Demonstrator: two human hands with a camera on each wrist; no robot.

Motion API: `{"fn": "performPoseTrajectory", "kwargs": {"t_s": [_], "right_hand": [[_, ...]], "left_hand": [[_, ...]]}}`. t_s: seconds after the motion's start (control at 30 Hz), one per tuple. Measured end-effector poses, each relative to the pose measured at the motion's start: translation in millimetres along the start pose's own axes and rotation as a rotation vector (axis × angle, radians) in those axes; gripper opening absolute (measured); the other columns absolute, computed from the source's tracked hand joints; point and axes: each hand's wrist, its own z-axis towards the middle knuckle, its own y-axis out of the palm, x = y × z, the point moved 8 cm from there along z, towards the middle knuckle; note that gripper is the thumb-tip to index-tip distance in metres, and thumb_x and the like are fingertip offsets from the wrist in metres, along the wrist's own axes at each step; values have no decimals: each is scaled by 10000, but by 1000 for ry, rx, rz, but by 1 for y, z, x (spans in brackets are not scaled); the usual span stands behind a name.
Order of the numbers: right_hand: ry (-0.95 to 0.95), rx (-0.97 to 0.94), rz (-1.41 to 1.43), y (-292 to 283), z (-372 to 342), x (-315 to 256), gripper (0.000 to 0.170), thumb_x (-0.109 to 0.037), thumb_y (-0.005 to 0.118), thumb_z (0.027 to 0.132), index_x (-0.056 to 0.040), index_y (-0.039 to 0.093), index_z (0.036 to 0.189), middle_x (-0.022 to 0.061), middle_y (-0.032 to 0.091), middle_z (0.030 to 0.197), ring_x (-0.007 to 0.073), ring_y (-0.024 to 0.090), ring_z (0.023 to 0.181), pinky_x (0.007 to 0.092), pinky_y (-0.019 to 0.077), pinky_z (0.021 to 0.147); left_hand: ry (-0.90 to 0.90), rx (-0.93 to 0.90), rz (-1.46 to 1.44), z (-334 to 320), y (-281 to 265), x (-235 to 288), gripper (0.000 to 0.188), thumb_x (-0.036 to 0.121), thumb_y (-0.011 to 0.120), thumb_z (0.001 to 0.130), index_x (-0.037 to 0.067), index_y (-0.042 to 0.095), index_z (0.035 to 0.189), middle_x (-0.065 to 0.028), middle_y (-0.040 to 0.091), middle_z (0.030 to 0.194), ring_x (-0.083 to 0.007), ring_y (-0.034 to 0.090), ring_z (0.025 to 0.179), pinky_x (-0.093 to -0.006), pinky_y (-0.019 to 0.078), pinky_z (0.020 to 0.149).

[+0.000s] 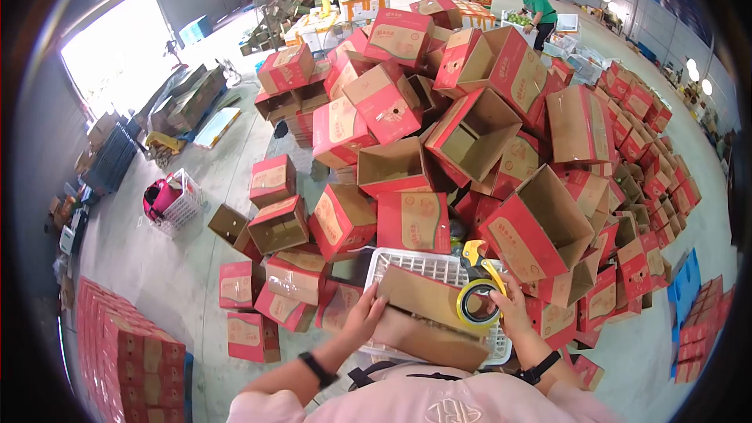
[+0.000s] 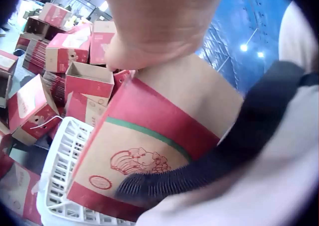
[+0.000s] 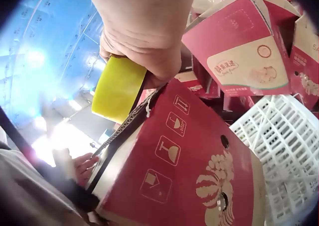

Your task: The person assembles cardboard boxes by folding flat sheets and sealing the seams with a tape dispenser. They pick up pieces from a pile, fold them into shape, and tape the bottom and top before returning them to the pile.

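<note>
A red and brown cardboard carton (image 1: 419,294) lies in front of the person, its brown flaps facing up with a gap between them. Under it is a white plastic crate (image 3: 279,146). My left hand (image 1: 364,316) rests against the carton's left end, fingers extended along the edge of the flaps. At the right end, my right hand (image 1: 511,309) grips a yellow tape dispenser (image 1: 472,252), held over the flaps. Its wide yellow tape roll (image 3: 117,89) shows below the hand in the right wrist view, beside the carton's top edge.
A big heap of red cartons (image 1: 419,223), many open, rises just beyond the crate. Flattened cartons (image 1: 129,345) are stacked at lower left. A white basket (image 1: 184,202) with a pink item stands on the left floor. A person in green (image 1: 539,8) is far back.
</note>
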Motion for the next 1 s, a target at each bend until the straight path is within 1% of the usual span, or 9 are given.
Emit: {"fn": "performPoseTrajectory", "kwargs": {"t_s": [0.23,0.3,0.4,0.47,0.57,0.67,0.77,0.93,1.0], "right_hand": [[46,-55,-62,8,4,-66,475,-122,620,848,-28,433,1273,67,577,981,106,566,803,258,480,708],[-317,-177,-183,35,-19,-136,571,-139,679,797,-22,417,1291,118,558,1099,159,570,1000,317,486,834],[-680,-168,-363,36,-60,-125,672,-164,729,751,-20,391,1314,174,526,1191,247,529,1145,360,450,934],[-658,-366,-988,35,-60,-42,716,-179,754,727,-23,384,1320,197,521,1191,318,543,1100,374,456,910],[-650,-282,-955,35,-64,-38,749,-207,751,732,-27,364,1347,215,508,1191,366,527,1073,412,442,906],[-648,-312,-1051,45,-73,-45,758,-220,747,735,-27,368,1362,214,511,1170,366,522,1048,434,431,895],[-498,-310,-1259,45,-54,-47,737,-232,727,762,-24,370,1372,192,522,1164,325,522,1062,422,417,924],[-260,-162,-795,134,74,-114,320,-180,709,805,-43,571,1059,33,603,904,146,591,844,296,484,758],[-559,-361,-1186,214,126,-116,350,-364,697,798,-38,637,910,81,645,822,179,628,756,311,494,696]], "left_hand": [[44,-26,252,66,18,11,535,429,468,932,91,434,1346,-216,633,1063,-345,617,1003,-382,482,846],[50,-30,169,67,22,6,510,398,483,933,103,440,1347,-199,637,1068,-327,622,1001,-373,481,849],[76,-65,22,72,28,-21,506,368,499,935,108,417,1360,-204,628,1098,-336,615,1019,-381,472,871],[56,-14,352,54,19,10,570,347,525,920,50,364,1380,-224,568,1208,-356,557,1116,-406,436,937],[404,339,831,27,26,52,676,344,603,842,-34,370,1352,-231,366,1412,-354,351,1315,-434,279,1086],[647,-152,946,-28,93,59,744,413,648,792,-28,397,1337,-205,387,1398,-373,346,1309,-435,279,1087],[858,-253,679,-62,88,81,796,449,684,735,-14,414,1324,-187,410,1377,-364,354,1302,-442,261,1097],[864,-193,689,-50,92,72,883,514,705,665,-8,429,1320,-171,405,1386,-329,338,1319,-443,237,1110],[844,-195,623,-50,91,69,909,534,703,649,-7,430,1326,-164,395,1400,-319,325,1332,-437,223,1119]]}}
